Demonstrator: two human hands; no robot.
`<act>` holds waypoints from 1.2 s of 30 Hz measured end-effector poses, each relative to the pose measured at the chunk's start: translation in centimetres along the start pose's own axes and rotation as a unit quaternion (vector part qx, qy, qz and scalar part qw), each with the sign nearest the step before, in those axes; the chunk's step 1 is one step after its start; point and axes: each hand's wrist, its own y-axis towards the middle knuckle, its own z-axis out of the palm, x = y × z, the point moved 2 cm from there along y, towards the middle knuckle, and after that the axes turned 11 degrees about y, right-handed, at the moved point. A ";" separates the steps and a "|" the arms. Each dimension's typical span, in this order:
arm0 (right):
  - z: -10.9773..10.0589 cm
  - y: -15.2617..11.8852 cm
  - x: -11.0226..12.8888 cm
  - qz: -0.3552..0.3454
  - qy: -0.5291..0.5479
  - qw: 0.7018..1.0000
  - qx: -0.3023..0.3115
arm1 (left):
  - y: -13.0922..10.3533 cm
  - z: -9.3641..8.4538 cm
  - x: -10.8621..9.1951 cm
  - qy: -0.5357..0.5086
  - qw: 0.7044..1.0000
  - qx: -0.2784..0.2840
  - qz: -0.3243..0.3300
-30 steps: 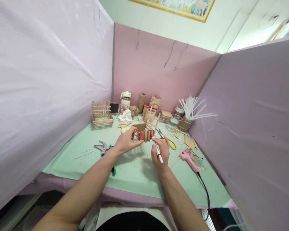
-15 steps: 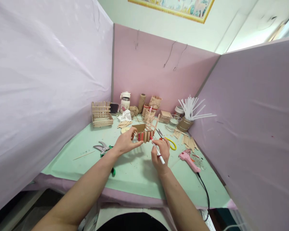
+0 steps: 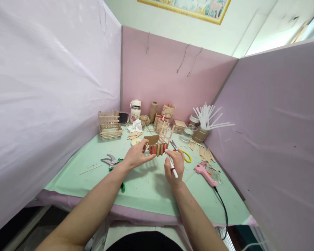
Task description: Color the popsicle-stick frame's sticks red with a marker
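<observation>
I look down past three tall walls, the left wall [image 3: 54,80] and right wall [image 3: 272,122] pale lilac, the back wall [image 3: 167,80] pink (a few wire hooks [image 3: 181,59] hang on it); between them spreads the green table [image 3: 146,191]. At its far left stands a slatted basket [image 3: 111,131], with a flask [image 3: 135,113] to the right of it; at the far right a bunch of white straws [image 3: 206,116] fans out of a brown pot [image 3: 200,135].

Nearer me, the left hand [image 3: 138,153] pinches the left end of a small box [image 3: 157,149] between thumb and fingers; the right hand [image 3: 175,165] pinches a white marker [image 3: 174,170]. The box is over the middle of the table, its front faced with upright strips, some of them red toward the left; pale slats rise behind it (I cannot tell whether they are joined on).

Shears [image 3: 111,160] lie left of the left forearm, partly hidden by it; a pink glue gun [image 3: 205,173] lies right of the right hand; scissors [image 3: 185,156] with a yellow handle lie just behind that hand. The marker's red tip is at the right end of the box's front (contact is too small to judge); a thin stick [image 3: 90,169] lies near the shears.
</observation>
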 end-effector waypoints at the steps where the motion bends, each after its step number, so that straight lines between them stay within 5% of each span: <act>1: 0.0 0.0 0.0 0.001 -0.001 1.000 0.001 | 0.0 0.0 0.0 0.001 1.000 -0.001 0.000; 36: 0.1 0.2 0.2 -0.010 -0.004 1.000 -0.002 | -0.1 -0.1 -0.1 -0.004 1.000 0.001 -0.005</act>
